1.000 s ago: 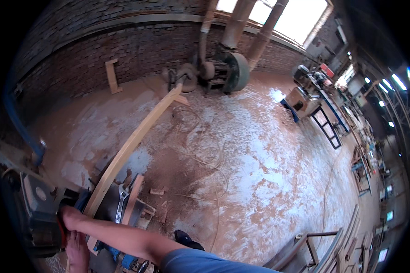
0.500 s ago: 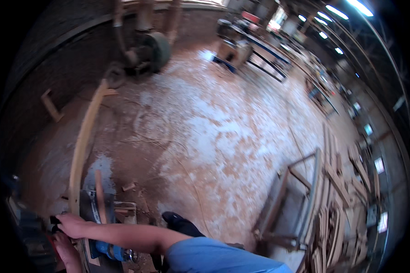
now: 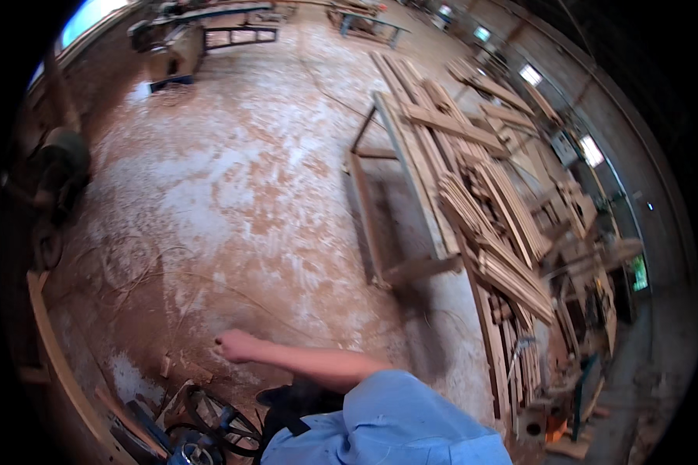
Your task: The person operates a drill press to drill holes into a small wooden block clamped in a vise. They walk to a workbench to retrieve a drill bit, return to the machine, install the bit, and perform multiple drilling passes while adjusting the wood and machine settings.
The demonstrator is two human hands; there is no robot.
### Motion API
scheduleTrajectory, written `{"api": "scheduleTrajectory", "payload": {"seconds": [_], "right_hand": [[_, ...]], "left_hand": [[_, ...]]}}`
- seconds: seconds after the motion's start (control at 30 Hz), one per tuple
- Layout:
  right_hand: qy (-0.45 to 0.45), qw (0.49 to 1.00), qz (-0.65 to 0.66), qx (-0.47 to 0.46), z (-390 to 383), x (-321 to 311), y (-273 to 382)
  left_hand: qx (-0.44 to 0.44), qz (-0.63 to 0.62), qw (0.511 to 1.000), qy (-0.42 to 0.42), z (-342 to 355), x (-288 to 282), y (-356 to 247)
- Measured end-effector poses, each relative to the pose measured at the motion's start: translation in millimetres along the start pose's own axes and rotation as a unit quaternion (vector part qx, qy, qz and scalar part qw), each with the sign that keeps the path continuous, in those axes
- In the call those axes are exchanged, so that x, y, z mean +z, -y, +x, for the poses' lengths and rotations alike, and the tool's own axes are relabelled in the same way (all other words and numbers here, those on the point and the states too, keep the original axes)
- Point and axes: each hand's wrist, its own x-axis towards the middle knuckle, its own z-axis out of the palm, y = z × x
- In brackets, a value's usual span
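My right hand [image 3: 237,346] reaches out over the dusty floor at the end of my bare forearm, below a blue sleeve [image 3: 399,407]. Its fingers are curled closed, and what they hold, if anything, is hidden. Below it, at the lower left, is a machine with dark spoked handwheels [image 3: 223,422] and a blue motor-like part [image 3: 194,453]; the hand is apart from it. Beside that machine, a long wooden board [image 3: 54,353] runs along the left rim. My left hand does not show.
A metal-and-wood frame stand [image 3: 415,186] is in the middle right, with stacked timber strips [image 3: 508,275] beyond it. A cable [image 3: 244,293] crosses the sawdust-strewn floor [image 3: 209,194]. A round blower-like machine [image 3: 66,159] is at the left; workbenches [image 3: 364,25] are at the far end.
The view has swung to the right, bringing the timber stacks closer to the middle. My right hand has come away from the black part at the machine. My left hand has left the view.
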Motion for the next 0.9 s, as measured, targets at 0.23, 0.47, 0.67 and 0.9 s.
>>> {"api": "scheduleTrajectory", "payload": {"seconds": [0.23, 0.47, 0.67, 0.9], "right_hand": [[-0.133, 0.985, 0.015, 0.109, -107.5, -71.0, -126.6], [-0.197, 0.948, 0.028, 0.250, -209.3, -69.8, -193.9], [-0.236, 0.924, 0.071, 0.293, -295.7, -9.7, -213.8], [-0.355, 0.845, 0.070, 0.393, -420.8, -16.0, -215.7]], "left_hand": [[0.040, -0.023, 0.999, 0.005, -3.2, -78.2, -20.0], [0.158, -0.157, 0.964, -0.145, 27.5, -131.5, -83.4], [0.273, -0.207, 0.912, -0.224, 28.9, -181.5, -139.1], [0.359, -0.215, 0.870, -0.260, 13.3, -216.0, -186.4]]}}
